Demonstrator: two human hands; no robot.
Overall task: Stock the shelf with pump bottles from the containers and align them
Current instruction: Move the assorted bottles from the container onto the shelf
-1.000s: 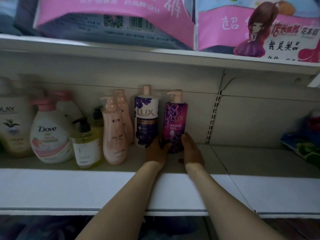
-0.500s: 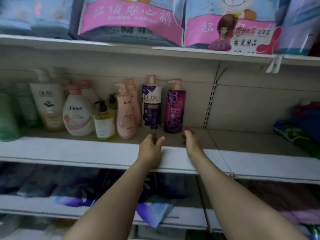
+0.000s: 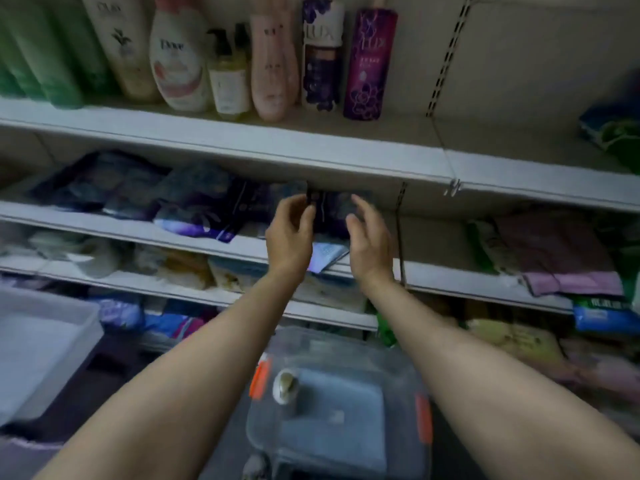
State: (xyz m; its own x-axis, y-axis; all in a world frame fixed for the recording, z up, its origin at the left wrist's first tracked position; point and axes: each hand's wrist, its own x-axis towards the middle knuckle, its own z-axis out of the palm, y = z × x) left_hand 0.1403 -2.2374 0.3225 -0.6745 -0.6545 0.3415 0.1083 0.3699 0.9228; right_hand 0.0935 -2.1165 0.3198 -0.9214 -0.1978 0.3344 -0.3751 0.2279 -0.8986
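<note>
Standing in a row at 12 o'clock on the top shelf [image 3: 311, 143]: pump bottles, upright, close together, none toppled.

Item 1: magenta Lux bottle [image 3: 369, 64], right end of the row, at 12 to 1 o'clock. Just left of it, dark purple Lux bottle [image 3: 320, 53], nearly touching.

Item 2: pink bottle [image 3: 273, 64]; small yellow bottle [image 3: 228, 77]; white Dove bottle [image 3: 178, 60]; cream bottle [image 3: 121, 46]; green bottles [image 3: 45, 53] at 10 o'clock. Fronts lie roughly in one line, though blur hides fine alignment.

Item 3: bare shelf board from 1 to 2 o'clock, right of the magenta bottle. Judged as room for further stock.

Item 4: clear lidded container [image 3: 339, 403] with orange latches at 6 o'clock, on the floor below the arms. Something blue fills its inside and a pale rounded cap shows near its left end; likely a bottle, not certain. White bin [image 3: 38, 344] at 8 o'clock; contents not visible.

Item 5: left hand [image 3: 289, 233] and right hand [image 3: 369, 244], centre frame, in front of the second shelf, apart from each other. Both empty, fingers loosely curved, palms facing inward, touching no bottle.

Status: part of the row stocked; hands free. Remaining, as judged: fetching more from the container, filling the right stretch, squaring labels forward.
</note>
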